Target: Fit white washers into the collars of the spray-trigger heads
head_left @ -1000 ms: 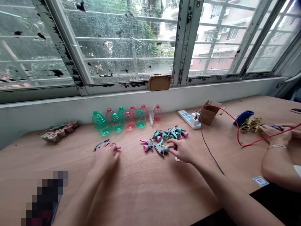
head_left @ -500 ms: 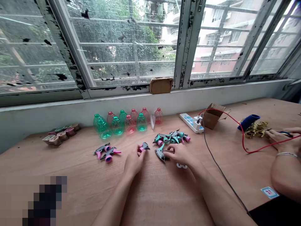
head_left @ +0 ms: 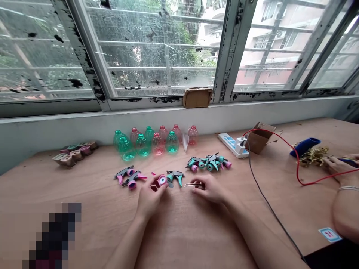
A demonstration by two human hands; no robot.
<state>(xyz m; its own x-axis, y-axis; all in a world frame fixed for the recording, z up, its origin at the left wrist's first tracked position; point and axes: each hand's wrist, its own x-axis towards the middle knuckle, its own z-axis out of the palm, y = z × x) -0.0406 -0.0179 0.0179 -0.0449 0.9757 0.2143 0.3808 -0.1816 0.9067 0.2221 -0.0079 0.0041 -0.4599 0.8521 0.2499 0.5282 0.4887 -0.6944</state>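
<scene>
My left hand (head_left: 151, 192) is closed on a pink spray trigger head (head_left: 162, 180), its round collar turned toward me with a white centre showing. Part of that head is hidden by the fingers. A pair of tweezers (head_left: 193, 185) is pinched in my right hand (head_left: 209, 188), its tips pointing left. Between my hands, a teal-and-grey spray trigger head (head_left: 176, 176) lies on the table, close to the left fingers. Several pink-and-grey spray trigger heads (head_left: 131, 184) rest left of my left hand. A pile of teal and pink trigger heads (head_left: 211, 162) lies beyond my right hand.
Green and pink clear bottles (head_left: 142, 147) stand by the wall. Small cups (head_left: 75, 155) are at left. A power strip (head_left: 232, 145), carton (head_left: 260, 140) and red and grey cables lie right. Another person's hand (head_left: 336, 166) is by gold pieces (head_left: 314, 157) and a blue tube (head_left: 305, 147).
The teal trigger head has moved left, from beside my right hand to between both hands. The pink head has turned its collar toward me. My left hand has shifted left; the view has shifted slightly.
</scene>
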